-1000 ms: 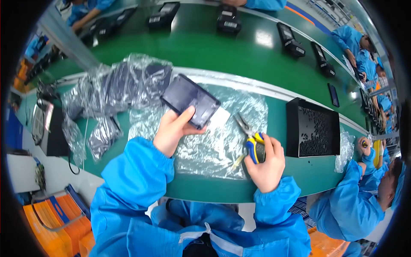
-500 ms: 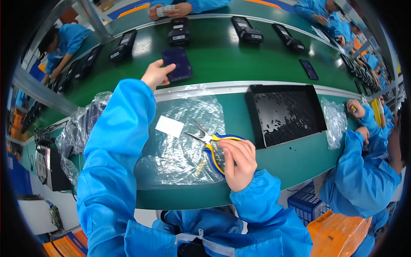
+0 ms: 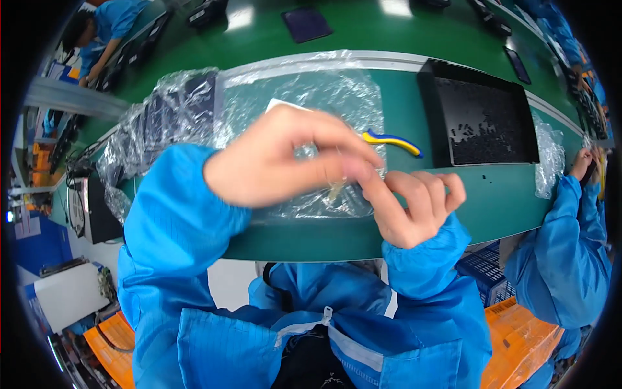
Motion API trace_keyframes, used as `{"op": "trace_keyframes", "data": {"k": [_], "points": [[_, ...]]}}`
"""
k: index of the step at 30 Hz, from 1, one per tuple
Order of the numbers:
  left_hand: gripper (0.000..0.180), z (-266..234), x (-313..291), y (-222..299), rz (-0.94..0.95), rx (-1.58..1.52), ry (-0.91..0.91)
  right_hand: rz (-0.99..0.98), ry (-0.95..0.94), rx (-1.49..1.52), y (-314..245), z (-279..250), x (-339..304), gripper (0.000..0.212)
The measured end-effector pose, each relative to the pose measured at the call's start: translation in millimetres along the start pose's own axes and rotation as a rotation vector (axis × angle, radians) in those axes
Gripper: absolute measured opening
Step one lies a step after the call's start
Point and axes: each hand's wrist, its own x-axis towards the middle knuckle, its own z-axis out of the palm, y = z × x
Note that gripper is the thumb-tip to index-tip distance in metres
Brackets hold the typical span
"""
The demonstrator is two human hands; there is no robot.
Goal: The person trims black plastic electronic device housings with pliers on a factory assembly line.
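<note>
Over the clear plastic sheet (image 3: pixel 356 84), my left hand (image 3: pixel 285 159) and my right hand (image 3: pixel 411 204) meet at the fingertips. The left is slightly blurred, its thumb and forefinger closed together; the right pinches too, its other fingers curled. Whatever lies between them is too small or hidden to make out. A pair of pliers (image 3: pixel 396 142) lies on the sheet, one blue-and-yellow handle showing and the rest behind my hands. A white card's edge (image 3: pixel 280 104) peeks out above my left hand. Beyond the rail, a dark flat panel (image 3: pixel 306 24) rests on the green belt.
A black tray (image 3: pixel 483 123) of small black pieces stands right of the sheet, with a few loose bits beside it. Wrapped dark panels (image 3: pixel 188 104) lie at left. A thin dark device (image 3: pixel 518 65) is on the belt. A co-worker's blue sleeve (image 3: pixel 554 227) is at right.
My left hand has let go of the dark panel on the belt and come back to my right hand. The right hand has released the pliers onto the sheet. The view has tilted down.
</note>
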Motion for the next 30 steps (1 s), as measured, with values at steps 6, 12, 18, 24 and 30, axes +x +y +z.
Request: {"op": "trace_keyframes", "data": {"k": [6,12,18,24,30], "points": [[0.024,13.1,-52.7,28.8,-0.069,-0.059,0.188,-0.089,0.113,-0.063,-26.6,1.9,15.4,0.030],[0.029,15.1,-79.0,31.8,0.027,-0.167,0.224,-0.140,0.142,-0.010,-51.6,-5.9,15.4,0.028],[0.030,13.3,-101.9,27.0,0.127,-0.236,0.304,-0.220,0.113,-0.023,-66.0,-2.8,21.1,0.029],[0.020,11.1,-128.3,30.1,-0.113,-0.364,0.389,-0.277,-0.046,0.196,-84.8,5.5,36.0,0.032],[0.008,24.6,-163.1,6.5,-0.403,-0.450,0.418,-0.549,-0.291,0.479,-94.1,26.5,30.4,0.035]]}}
